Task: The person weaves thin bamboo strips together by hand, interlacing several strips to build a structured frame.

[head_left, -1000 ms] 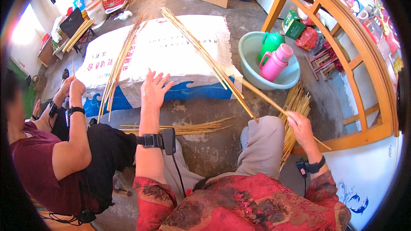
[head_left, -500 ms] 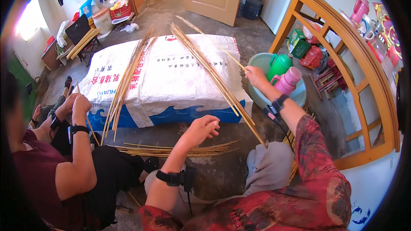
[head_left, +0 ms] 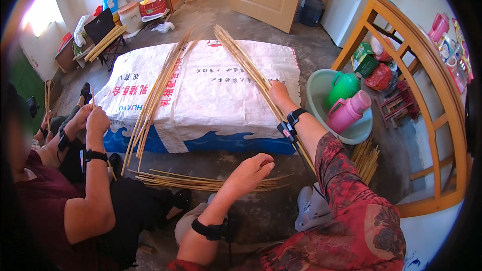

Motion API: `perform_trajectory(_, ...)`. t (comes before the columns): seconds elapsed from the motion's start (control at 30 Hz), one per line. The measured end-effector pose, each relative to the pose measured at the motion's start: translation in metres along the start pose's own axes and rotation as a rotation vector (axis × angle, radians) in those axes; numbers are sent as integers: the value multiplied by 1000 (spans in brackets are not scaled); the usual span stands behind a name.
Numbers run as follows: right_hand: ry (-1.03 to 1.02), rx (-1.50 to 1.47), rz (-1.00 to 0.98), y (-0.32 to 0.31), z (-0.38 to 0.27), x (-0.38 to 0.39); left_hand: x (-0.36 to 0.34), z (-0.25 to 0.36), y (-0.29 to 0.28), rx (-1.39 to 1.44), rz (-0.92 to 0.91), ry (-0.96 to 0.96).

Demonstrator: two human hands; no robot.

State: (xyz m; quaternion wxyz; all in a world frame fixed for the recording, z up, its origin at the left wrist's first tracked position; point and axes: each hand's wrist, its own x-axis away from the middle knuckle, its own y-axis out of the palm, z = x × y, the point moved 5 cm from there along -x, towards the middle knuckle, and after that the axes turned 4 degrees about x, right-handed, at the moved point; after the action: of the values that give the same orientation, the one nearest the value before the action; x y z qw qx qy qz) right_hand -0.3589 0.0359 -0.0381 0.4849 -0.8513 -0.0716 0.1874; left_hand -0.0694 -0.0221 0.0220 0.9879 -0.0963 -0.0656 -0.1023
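My right hand (head_left: pixel 282 96) is closed over a long bundle of dry straw-coloured stalks (head_left: pixel 242 59) on the right part of a sheet-covered table; its fingertips are partly hidden. My left hand (head_left: pixel 249 174), loosely curled with thumb against fingers, hovers in front of the table, and no stalk shows in it. Another stalk bundle (head_left: pixel 159 90) lies slantwise on the left part of the white printed sheet (head_left: pixel 211 105), its ends sticking out past the near edge. Below my left hand, more stalks (head_left: pixel 183 181) lie low near the floor.
At left, a co-worker's hands (head_left: pixel 95 119) hold a thin stalk upright. Right of the table stands a pale green basin (head_left: pixel 315 101) with a green flask (head_left: pixel 344 90) and a pink flask (head_left: pixel 349 112). Beyond it rises a wooden frame (head_left: pixel 437 105). More stalks (head_left: pixel 365 159) lie below the basin.
My right hand has moved left and down from beside the basin onto the right bundle; the single stalk it held out no longer shows apart. The view has shifted slightly.
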Motion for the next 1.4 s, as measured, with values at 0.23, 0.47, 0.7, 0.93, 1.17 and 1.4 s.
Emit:
perform_trajectory(0.23, -10, 210, -106, -9, -10, 8, 4, 4, -5, -39, 35, -48)
perform_trajectory(0.47, -13, 240, -93, -3, 5, 9, 2, 4, -7, 68, 28, -52)
perform_trajectory(0.7, -35, 128, -102, -5, 6, 10, 5, 9, -16, 65, 82, -49)
perform_trajectory(0.93, -354, 140, -97, -22, -16, 7, 3, 4, -35, 204, 224, 39)
perform_trajectory(1.17, -502, -152, -312, -6, -94, 97, 21, 15, -67, 447, 460, 97)
perform_trajectory(1.4, -442, -15, -766, 89, -72, 228, 36, 13, -82, 615, 484, 179)
